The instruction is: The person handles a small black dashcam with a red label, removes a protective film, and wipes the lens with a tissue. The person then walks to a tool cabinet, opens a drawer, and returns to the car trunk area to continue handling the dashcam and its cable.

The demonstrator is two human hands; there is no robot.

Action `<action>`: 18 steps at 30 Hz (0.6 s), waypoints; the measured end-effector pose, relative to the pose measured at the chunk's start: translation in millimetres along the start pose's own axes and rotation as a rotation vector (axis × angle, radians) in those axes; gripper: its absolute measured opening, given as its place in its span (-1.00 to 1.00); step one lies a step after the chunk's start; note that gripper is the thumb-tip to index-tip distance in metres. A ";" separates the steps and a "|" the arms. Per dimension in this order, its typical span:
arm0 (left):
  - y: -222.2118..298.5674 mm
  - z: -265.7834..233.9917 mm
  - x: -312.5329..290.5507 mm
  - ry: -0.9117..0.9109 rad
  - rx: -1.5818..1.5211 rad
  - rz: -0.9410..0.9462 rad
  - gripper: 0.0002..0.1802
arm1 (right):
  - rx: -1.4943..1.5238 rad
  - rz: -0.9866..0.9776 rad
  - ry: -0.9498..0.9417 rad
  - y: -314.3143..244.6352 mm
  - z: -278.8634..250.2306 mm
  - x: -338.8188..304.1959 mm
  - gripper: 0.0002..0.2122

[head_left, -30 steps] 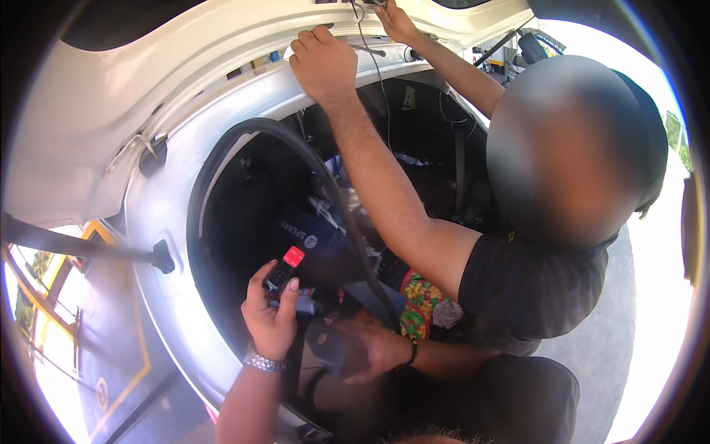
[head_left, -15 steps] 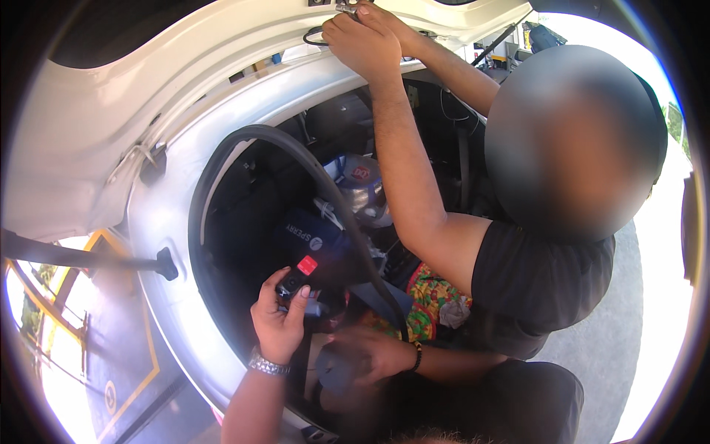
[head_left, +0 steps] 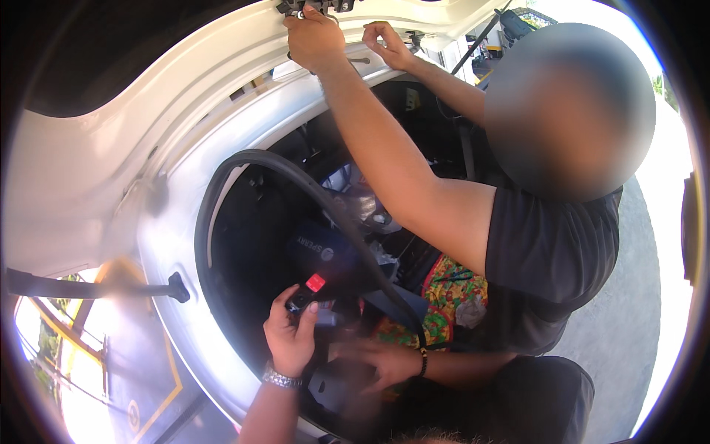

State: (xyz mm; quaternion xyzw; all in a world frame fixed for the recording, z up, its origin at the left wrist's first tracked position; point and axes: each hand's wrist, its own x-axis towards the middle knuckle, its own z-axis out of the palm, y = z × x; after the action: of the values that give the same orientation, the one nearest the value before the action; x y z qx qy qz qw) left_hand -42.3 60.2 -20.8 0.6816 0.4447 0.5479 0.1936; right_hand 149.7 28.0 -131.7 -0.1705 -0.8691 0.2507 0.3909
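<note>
Between the thumb and fingers of my left hand (head_left: 290,333), I hold a small black camera-like device (head_left: 302,299) with a red square pad (head_left: 315,283) on its upper end. A metal watch is on that wrist. My right hand (head_left: 388,362), with a beaded bracelet, is lower and to the right, inside the near edge of the car trunk. Its blurred fingers stretch leftward, apart from the thumb, over a dark grey piece (head_left: 324,386). Whether they touch it, I cannot tell. A loose black rubber seal (head_left: 325,181) arches across the trunk opening above both hands.
A person in a dark shirt (head_left: 547,251) leans in from the right. One of their hands (head_left: 316,41) grips the latch area of the raised white lid (head_left: 81,185); the other hovers nearby. A navy box (head_left: 318,248), plastic bags (head_left: 362,203) and floral cloth (head_left: 451,288) lie in the trunk.
The other person's hands have separated at the lid, one moving right. My view has shifted slightly. My left hand keeps hold of the device, and my right hand's fingers look more spread.
</note>
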 end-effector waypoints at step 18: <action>-5.4 2.5 1.0 -0.010 -0.011 0.019 -0.55 | 0.027 0.039 -0.095 19.3 3.9 -5.7 -0.10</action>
State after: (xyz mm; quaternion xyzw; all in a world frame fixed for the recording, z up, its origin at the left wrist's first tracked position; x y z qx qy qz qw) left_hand -42.1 64.4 -25.1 0.6875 0.4344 0.5485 0.1944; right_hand 152.3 39.7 -148.3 -0.1701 -0.8797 0.2780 0.3463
